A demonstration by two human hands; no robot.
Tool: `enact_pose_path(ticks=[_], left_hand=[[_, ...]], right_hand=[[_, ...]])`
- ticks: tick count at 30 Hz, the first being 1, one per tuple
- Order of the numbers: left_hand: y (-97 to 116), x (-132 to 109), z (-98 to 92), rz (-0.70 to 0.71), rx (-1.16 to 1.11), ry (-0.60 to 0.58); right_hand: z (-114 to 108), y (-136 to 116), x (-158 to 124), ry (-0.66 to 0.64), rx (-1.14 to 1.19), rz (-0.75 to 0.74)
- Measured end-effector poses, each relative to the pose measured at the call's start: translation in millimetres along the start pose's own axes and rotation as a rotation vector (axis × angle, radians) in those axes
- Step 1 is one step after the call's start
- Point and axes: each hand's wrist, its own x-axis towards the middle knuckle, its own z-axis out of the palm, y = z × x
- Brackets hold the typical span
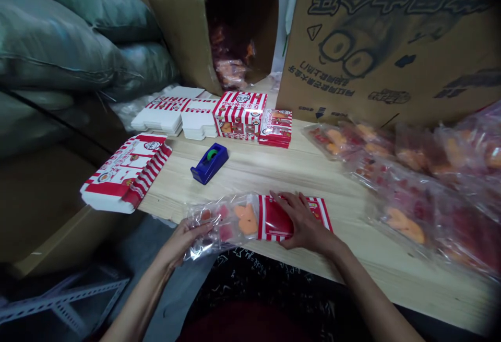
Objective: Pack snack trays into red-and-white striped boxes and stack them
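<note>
In front of me, at the near edge of the table, lies a clear plastic packet [245, 220] with an orange bunny-shaped piece and several red pieces inside. My left hand [185, 241] is closed on the packet's left end, thumb on top. The packet's right end meets a red-and-white striped card [273, 217]; whether it is inside or under it I cannot tell. My right hand [307, 223] spans this card, fingers at its far edge and thumb near its close edge, covering its middle.
A blue tape dispenser [210, 163] stands beyond my hands. Striped flat boxes [127, 169] are stacked at left. Behind are a made-up striped box [240, 116] and a stack of red cards [276, 128]. Filled packets [403, 196] cover the right side, below a large carton [383, 49].
</note>
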Motion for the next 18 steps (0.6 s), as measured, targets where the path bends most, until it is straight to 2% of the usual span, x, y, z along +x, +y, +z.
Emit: enact_pose_path(ticks=[5, 10, 18], left_hand=[[18.3, 18.2, -9.0, -0.014, 0.153, -0.252], [35.3, 34.3, -1.2, -0.031, 0.271, -0.447], [44.4, 54.3, 15.0, -0.066, 0.327, -0.545]], right_hand=[[3.1, -6.2, -5.6, -0.001, 0.004, 0.006], [7.1, -6.1, -10.2, 0.008, 0.012, -0.019], [12.1, -8.7, -23.0, 0.047, 0.007, 0.015]])
